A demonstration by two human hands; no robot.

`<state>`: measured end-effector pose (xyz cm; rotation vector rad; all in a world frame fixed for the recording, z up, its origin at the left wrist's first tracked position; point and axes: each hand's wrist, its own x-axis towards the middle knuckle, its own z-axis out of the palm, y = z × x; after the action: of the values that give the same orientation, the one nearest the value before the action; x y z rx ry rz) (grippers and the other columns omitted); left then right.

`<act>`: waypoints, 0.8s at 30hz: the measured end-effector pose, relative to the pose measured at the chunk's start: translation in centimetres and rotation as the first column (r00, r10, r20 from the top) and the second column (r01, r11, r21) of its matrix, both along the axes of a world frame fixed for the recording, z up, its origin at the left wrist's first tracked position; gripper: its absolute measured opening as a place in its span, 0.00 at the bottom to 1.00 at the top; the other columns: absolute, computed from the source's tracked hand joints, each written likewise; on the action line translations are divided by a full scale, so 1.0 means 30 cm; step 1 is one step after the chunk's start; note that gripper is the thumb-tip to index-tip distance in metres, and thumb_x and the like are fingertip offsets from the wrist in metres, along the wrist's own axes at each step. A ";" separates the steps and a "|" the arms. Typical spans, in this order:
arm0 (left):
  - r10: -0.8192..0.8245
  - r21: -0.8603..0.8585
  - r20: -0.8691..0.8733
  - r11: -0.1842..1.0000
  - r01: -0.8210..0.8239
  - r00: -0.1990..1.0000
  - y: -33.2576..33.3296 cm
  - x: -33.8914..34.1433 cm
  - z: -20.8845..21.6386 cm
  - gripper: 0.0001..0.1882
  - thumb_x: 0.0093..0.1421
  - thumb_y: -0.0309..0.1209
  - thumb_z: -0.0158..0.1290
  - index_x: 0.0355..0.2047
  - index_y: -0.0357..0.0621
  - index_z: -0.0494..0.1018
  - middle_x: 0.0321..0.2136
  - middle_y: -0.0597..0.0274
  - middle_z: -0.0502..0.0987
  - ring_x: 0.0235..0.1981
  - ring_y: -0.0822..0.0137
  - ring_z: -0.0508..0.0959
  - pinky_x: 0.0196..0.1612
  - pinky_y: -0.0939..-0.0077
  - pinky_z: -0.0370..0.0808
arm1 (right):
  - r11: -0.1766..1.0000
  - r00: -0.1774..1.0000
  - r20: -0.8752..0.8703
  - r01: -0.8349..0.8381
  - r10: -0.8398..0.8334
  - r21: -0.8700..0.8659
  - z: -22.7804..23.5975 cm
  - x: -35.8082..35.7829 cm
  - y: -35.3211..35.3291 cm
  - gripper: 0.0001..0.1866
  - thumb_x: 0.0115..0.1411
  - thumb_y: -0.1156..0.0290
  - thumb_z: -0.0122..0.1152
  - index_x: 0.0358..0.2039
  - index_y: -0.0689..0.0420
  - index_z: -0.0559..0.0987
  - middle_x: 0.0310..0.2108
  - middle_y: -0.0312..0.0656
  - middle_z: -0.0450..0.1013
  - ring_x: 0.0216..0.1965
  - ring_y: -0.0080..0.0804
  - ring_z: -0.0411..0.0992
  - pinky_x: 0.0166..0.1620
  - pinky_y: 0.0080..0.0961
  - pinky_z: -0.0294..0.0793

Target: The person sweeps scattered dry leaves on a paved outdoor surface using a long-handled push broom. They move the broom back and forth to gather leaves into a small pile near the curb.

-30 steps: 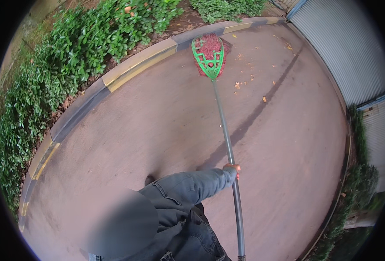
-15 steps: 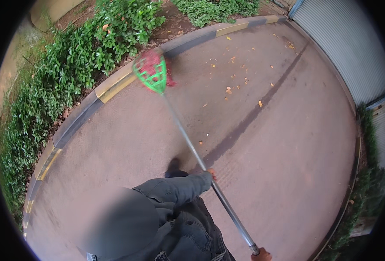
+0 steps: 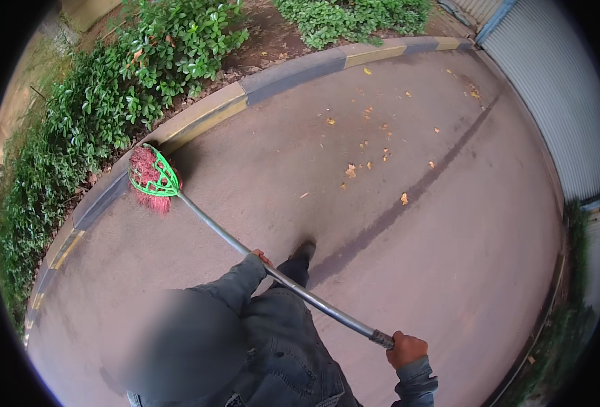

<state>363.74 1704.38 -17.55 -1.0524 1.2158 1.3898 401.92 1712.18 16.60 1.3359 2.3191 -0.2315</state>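
A long-handled broom (image 3: pixel 213 226) slants across the paved lane from far left to near right. Its green plastic head (image 3: pixel 168 183) carries red bristles (image 3: pixel 143 165), which lie against the kerb on the left. Midway down the metal pole, my left hand (image 3: pixel 262 258) is wrapped round it. My right hand (image 3: pixel 407 349) grips the pole's near end, beside a dark collar, its fingers closed. Both my sleeves are dark grey-blue.
A black-and-yellow kerb (image 3: pixel 205 122) curves along the left and far side, with green shrubs (image 3: pixel 103 102) behind it. Yellow dry leaves (image 3: pixel 351 171) lie scattered on the pavement (image 3: pixel 442 271). A corrugated metal shutter (image 3: pixel 551 88) stands at far right. My dark shoe (image 3: pixel 305 249) is near the pole.
The broom head has swung left and nearer along the kerb. My left hand moved left with the pole, and my right hand moved farther forward. One foot has shifted right.
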 end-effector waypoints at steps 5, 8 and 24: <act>0.037 0.175 0.084 0.983 -0.051 0.996 0.452 0.104 -0.119 0.11 0.45 0.30 0.40 0.09 0.46 0.55 0.04 0.61 0.56 0.07 0.58 0.59 0.14 0.58 0.64 | 1.000 0.996 0.088 -0.001 0.001 0.002 0.081 0.060 0.493 0.05 0.37 0.70 0.56 0.17 0.54 0.70 0.13 0.42 0.68 0.16 0.39 0.69 0.19 0.33 0.66; -0.165 0.193 0.072 0.970 0.149 0.984 0.758 0.344 -0.092 0.11 0.46 0.30 0.40 0.10 0.45 0.56 0.05 0.60 0.57 0.07 0.56 0.60 0.13 0.56 0.64 | 0.988 0.968 0.200 0.152 -0.151 0.014 0.150 0.200 0.600 0.07 0.38 0.68 0.56 0.17 0.54 0.70 0.14 0.43 0.68 0.18 0.40 0.69 0.21 0.36 0.67; -0.588 0.126 -0.285 0.760 0.638 0.757 1.748 1.232 0.251 0.08 0.42 0.27 0.50 0.14 0.39 0.63 0.09 0.58 0.64 0.08 0.64 0.66 0.11 0.67 0.68 | 0.252 0.315 0.112 0.890 -0.942 -0.380 -0.069 1.085 0.510 0.15 0.48 0.54 0.50 0.29 0.52 0.68 0.20 0.40 0.69 0.23 0.36 0.69 0.27 0.32 0.68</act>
<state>400.71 1756.82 -10.01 -0.2748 1.3776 1.0882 434.46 1727.47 14.52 2.3445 1.0870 -1.1141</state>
